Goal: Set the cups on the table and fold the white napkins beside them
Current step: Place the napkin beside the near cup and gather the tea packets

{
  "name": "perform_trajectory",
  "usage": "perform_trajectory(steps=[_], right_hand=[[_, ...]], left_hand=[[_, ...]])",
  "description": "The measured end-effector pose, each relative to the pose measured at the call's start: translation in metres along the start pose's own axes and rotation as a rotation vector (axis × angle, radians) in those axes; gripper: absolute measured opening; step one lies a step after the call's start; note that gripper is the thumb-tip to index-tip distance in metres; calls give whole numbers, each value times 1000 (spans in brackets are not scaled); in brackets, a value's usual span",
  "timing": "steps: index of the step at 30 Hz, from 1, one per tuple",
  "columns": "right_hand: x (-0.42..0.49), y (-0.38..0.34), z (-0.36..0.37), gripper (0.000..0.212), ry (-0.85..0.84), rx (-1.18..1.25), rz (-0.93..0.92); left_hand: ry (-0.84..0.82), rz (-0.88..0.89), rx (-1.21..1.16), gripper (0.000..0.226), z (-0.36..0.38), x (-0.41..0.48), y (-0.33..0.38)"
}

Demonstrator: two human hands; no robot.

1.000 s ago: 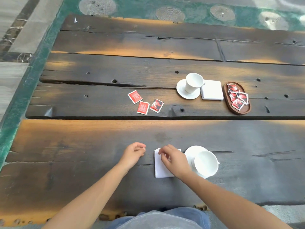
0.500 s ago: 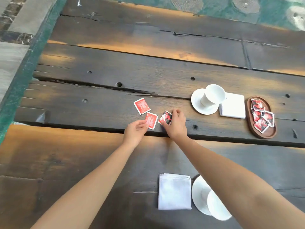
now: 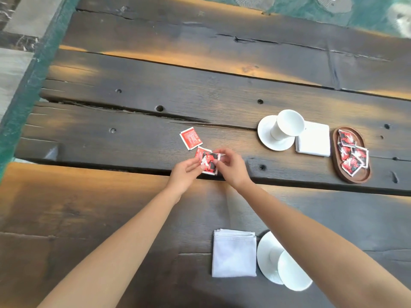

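Observation:
A folded white napkin [image 3: 234, 253] lies near me on the dark wooden table [image 3: 111, 218], left of a white cup [image 3: 293, 272] on its saucer [image 3: 265, 252]; my right forearm covers part of both. Farther off, a second white cup [image 3: 287, 124] stands on a saucer [image 3: 264, 132] with a folded napkin [image 3: 313, 141] to its right. My left hand [image 3: 185, 172] and my right hand [image 3: 231, 166] meet at mid-table and together pinch a red and black sachet [image 3: 209, 163].
Another red sachet [image 3: 190, 138] lies flat just beyond my hands, and a third [image 3: 201, 152] peeks out under the held one. A brown oval wooden tray [image 3: 360, 176] at the right holds several sachets. A deep gap runs between the table planks.
Both hands left the near napkin and reached forward to the loose sachets. My right hand picked one up, and now both hands hold it above the table.

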State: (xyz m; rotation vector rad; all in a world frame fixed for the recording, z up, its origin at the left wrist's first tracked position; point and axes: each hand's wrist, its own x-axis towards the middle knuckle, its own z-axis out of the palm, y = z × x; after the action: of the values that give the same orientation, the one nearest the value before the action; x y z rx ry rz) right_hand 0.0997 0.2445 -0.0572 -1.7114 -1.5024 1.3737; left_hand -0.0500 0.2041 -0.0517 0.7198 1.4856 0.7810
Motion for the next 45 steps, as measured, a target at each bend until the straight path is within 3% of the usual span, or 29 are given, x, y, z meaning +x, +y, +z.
perform_trajectory(steps=[3,7,14,19,26,33,35,40,45], right_hand=[[-12,-7,10,19,-129,1,-45],[-16,-7,21,17,-182,-58,-78],[10,-8,36,40,72,-213,58],[21,-11,52,58,55,-287,226],[3,-6,69,52,59,-614,70],[-2,-3,62,34,25,-690,-82],[-3,-4,58,29,37,-612,-45],[-9,-23,43,23,158,13,167],[-31,-35,48,26,-73,226,238]], left_hand=[[-53,-40,-92,24,-1,-7,1],[-6,-125,-165,22,-10,-16,-7],[103,-214,-347,23,-36,-23,-17],[96,-250,-321,25,-45,-19,-27],[68,-260,-320,27,-45,-17,-30],[64,-252,-297,20,-54,-31,-34],[79,-264,-341,15,-57,-33,-34],[81,-265,-467,13,-56,-36,-31],[8,-182,-508,20,-51,-42,-27]])
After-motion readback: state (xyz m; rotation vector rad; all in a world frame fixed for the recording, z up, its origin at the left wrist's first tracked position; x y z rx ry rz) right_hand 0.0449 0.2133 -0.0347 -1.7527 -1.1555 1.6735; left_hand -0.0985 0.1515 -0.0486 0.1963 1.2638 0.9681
